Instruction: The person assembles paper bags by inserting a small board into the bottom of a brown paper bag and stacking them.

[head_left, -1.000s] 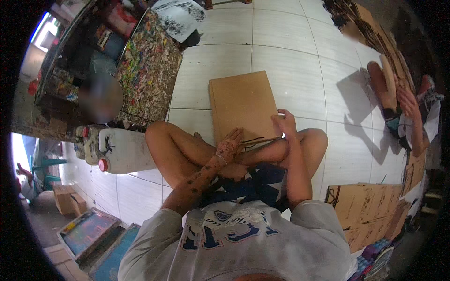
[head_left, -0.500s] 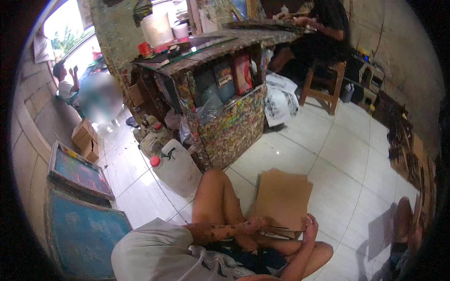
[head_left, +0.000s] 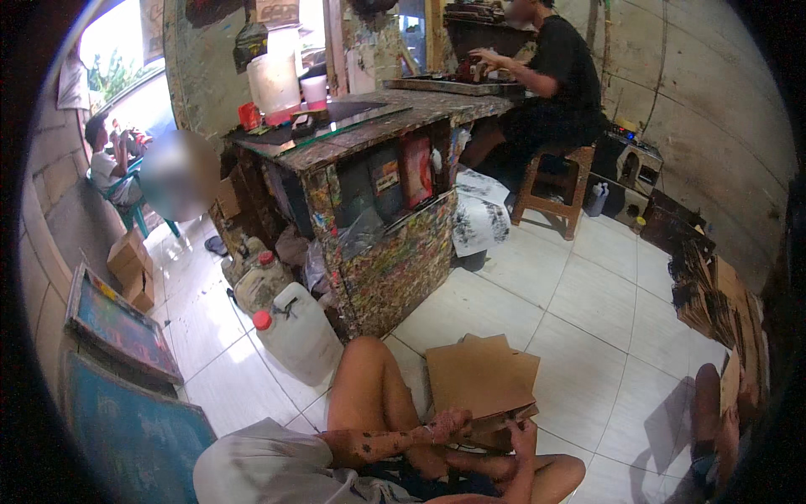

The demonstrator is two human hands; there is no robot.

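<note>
A loose stack of brown cardboard sheets (head_left: pixel 482 370) lies in front of my crossed legs, its corners fanned out. My left hand (head_left: pixel 451 426) is closed at the near left edge of the top sheet. Opposite it, my right hand (head_left: pixel 522 437) pinches the near right edge, where a narrow band of cardboard (head_left: pixel 504 417) stands bent up between the two hands. Both sets of fingertips are partly hidden. Dark stains mark my left forearm.
White jerrycans with red caps (head_left: pixel 295 332) stand left of my knee, beside a paint-crusted workbench (head_left: pixel 390 277). Framed screens (head_left: pixel 134 420) lean at the left. A co-worker (head_left: pixel 558 71) sits on a brown stool (head_left: pixel 554 189). Stacked cardboard (head_left: pixel 714 307) and another person's hand (head_left: pixel 729 433) are at the right.
My view has shifted, showing more of the co-worker. My hands have drawn closer together, and the near edge of the cardboard now stands bent up between them.
</note>
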